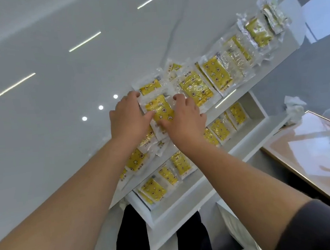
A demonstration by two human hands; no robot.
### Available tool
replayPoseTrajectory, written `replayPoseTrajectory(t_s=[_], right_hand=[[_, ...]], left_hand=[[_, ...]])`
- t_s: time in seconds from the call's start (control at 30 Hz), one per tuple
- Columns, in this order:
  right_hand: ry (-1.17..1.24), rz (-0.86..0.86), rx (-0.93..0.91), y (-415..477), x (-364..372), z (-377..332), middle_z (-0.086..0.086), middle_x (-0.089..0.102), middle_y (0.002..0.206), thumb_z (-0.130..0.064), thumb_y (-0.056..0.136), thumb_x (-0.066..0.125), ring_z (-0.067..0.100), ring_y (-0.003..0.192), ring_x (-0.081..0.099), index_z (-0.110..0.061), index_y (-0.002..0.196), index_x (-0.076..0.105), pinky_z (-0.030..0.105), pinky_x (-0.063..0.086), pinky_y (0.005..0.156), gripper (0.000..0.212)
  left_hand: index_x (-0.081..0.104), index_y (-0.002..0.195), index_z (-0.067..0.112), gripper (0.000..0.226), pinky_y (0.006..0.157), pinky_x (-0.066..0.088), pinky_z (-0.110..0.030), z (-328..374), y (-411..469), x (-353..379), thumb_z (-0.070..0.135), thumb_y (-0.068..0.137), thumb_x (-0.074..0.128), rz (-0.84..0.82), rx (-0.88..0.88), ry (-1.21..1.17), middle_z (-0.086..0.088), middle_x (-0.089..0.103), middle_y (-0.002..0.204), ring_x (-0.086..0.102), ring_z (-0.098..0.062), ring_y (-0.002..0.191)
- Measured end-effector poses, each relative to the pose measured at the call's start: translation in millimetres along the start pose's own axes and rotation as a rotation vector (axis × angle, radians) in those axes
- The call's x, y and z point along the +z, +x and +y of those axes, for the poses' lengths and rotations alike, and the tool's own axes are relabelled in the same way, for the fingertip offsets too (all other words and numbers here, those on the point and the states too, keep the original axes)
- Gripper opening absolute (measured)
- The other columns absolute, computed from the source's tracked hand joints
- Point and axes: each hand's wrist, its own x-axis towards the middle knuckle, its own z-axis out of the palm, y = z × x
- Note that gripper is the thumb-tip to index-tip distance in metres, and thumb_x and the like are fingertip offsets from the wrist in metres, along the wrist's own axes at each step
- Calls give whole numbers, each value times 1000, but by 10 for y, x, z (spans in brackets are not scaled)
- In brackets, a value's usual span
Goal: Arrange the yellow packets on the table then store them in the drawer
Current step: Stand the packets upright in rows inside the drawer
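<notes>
Bright, even overhead light fills the frame. Ceiling strips show as white streaks (84, 41) across the glossy table (50, 114) in the upper left, with three round spots (100, 107) below them. Shadows are soft and faint. Clear wrap on the packets (215, 73) glints, and those at the upper right wash out almost to white. Glare sheets the pink panel (309, 143) at lower right. The wide lens bends the scene: forearms (67, 201) swell toward the bottom corners and the table edge slants. The picture is soft throughout, sharpest around the packet (160, 109) at centre and smeared in the upper right corner. Dark trousers (133, 235) at bottom centre hold no detail.
</notes>
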Motion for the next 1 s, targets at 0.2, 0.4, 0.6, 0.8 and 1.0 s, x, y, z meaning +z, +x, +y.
replayPoseTrajectory(t_s=[0.2,0.4,0.6,0.8,1.0], right_hand=[[135,-43,114,72,-56,-68,-3,54,132,-41,76,78,20,124,51,-27,138,30,42,33,97,80],[337,-176,171,85,-110,23,-7,54,71,-35,79,77,16,67,53,-22,73,53,32,45,64,28],[588,-211,154,13,-202,162,-5,67,99,-24,87,67,12,87,61,-19,112,63,20,44,62,25],[683,-344,241,-69,-337,333,-3,72,98,-22,88,69,15,89,68,-17,105,68,41,55,87,18],[428,-291,41,98,-375,186,5,55,68,-27,90,64,16,59,49,-5,79,60,28,40,55,25]], left_hand=[[59,117,17,32,75,48,-25,85,187,-111,22,87,68,-80,-75,-236,9,52,80,60,-16,83],[65,95,18,6,55,35,-12,29,228,-176,18,89,64,-140,-22,-263,10,53,76,49,-3,66],[61,97,20,9,73,48,-27,-200,104,-296,23,89,58,-21,-64,-107,4,62,98,58,-11,84],[51,124,18,64,96,36,-44,-383,-74,-313,59,77,65,-105,-126,355,-5,54,121,49,-27,117],[58,98,21,24,86,29,-37,-327,35,-266,39,85,67,-31,-236,190,0,61,101,53,-21,91]])
